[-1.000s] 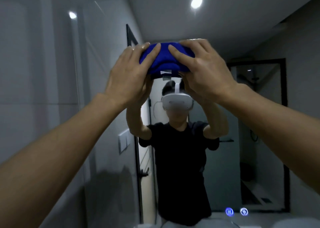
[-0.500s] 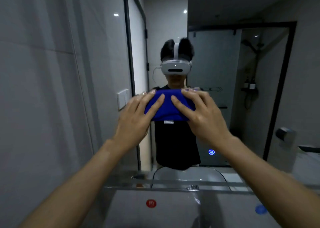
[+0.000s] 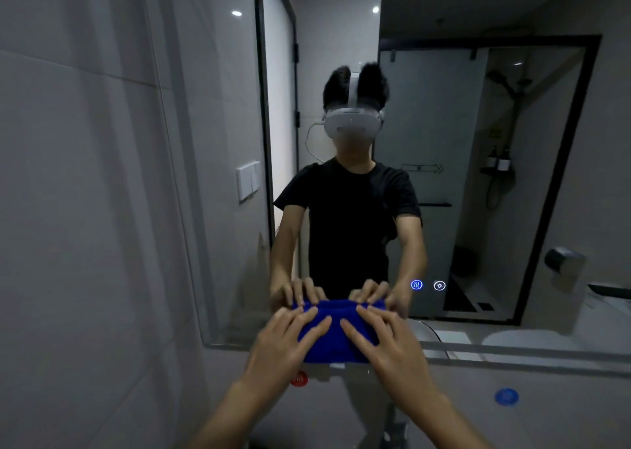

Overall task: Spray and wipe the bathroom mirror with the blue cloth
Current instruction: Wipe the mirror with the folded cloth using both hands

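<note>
Blue cloth (image 3: 336, 336) is pressed flat on the mirror (image 3: 444, 175) at 6 o'clock of the glass, its bottom edge just over the lower rim. Left hand (image 3: 283, 343) covers the cloth's 9 o'clock half, right hand (image 3: 386, 343) the 3 o'clock half. Grip: both hands splayed, fingers spread wide and laid on top; nothing is pinched, the cloth is held by palm pressure only.

Step in hand, as judged: a wipe pass ending at the bottom edge of the glass.

How it should be done:
- Pressure to be kept even across both palms so the folded cloth stays flat and no streak is left between the hands.
- The pass to be carried right to the rim, so moisture is not left pooled along the bottom edge.
- The next strip to be overlapped with this one, toward 3 o'clock, where much of the glass lies.
- The lit touch icons (image 3: 427, 285) at 3 o'clock of the cloth to be crossed lightly; they could be triggered by a firm press.
- Cloth to be refolded to a dry face if smearing shows.

Spray bottle not in view; whether the glass is wet cannot be told.
</note>
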Demonstrator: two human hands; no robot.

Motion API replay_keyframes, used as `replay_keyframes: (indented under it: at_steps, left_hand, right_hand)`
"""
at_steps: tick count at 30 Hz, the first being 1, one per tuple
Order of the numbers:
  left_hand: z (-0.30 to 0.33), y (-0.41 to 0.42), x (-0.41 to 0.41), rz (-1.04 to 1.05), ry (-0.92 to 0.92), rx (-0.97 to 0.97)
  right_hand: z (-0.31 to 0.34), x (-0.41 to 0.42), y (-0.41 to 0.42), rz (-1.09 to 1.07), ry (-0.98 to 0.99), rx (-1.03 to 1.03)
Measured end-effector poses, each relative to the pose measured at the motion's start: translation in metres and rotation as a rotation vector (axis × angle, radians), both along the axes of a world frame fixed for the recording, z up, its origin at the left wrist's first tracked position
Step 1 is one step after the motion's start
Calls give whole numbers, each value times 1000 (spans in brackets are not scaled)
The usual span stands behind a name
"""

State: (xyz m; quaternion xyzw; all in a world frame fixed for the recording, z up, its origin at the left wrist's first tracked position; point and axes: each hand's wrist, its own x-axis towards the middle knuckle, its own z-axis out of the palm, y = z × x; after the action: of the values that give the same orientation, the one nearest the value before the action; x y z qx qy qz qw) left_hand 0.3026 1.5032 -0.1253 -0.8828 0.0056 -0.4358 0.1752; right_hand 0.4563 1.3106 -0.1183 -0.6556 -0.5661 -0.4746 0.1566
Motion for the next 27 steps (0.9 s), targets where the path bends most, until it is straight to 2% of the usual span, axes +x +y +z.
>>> replay_keyframes:
  at_steps: [5, 8, 13, 17, 23, 27]
  left_hand:
    - [-34, -16, -9, 5, 116, -71]
    - [-45, -26, -18, -24, 194, -154]
    - [-41, -31, -22, -43, 243, -174]
    - [-23, -28, -13, -69, 156, -173]
    - [19, -12, -5, -86, 17, -25]
    - [78, -7, -1, -123, -100, 37]
  right_hand:
    - [-38, -9, -10, 11, 134, -153]
    - [-50, -15, -15, 45, 135, -190]
    - [-52, -19, -17, 69, 119, -199]
    - [-33, -16, -10, 48, 116, -173]
    - [7, -7, -2, 48, 79, -80]
    - [66, -3, 3, 29, -65, 20]
